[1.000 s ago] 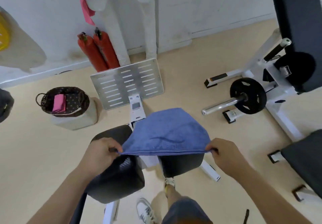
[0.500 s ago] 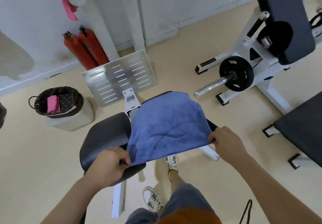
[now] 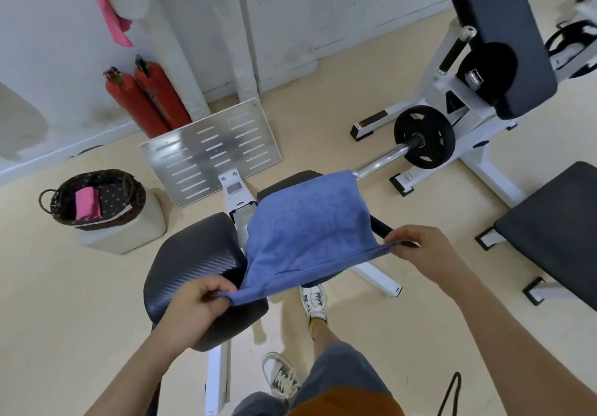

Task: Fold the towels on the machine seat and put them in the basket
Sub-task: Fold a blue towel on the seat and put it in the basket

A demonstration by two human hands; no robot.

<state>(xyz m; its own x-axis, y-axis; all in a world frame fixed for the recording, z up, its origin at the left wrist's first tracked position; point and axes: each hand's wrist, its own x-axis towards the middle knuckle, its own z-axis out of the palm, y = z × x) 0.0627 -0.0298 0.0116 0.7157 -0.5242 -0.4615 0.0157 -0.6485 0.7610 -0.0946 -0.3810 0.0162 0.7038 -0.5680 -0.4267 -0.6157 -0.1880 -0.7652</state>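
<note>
A blue towel (image 3: 307, 231) is stretched out over the black machine seat (image 3: 193, 260), its far edge draped on the seat's right pad. My left hand (image 3: 193, 305) pinches its near left corner. My right hand (image 3: 423, 250) pinches the near right corner, a little higher. A dark wicker basket (image 3: 129, 189) stands on a pale block at the left, with a folded pink towel (image 3: 86, 204) lying inside it.
A metal footplate (image 3: 210, 150) stands beyond the seat, two red extinguishers (image 3: 145, 98) by the wall. A white frame with a black weight plate (image 3: 423, 137) and a dark bench pad (image 3: 555, 234) fill the right. My feet (image 3: 313, 299) are below the seat.
The towel has been laid lower across the seat and now tilts; my left hand dropped toward me while my right hand stayed higher. The view shifted closer.
</note>
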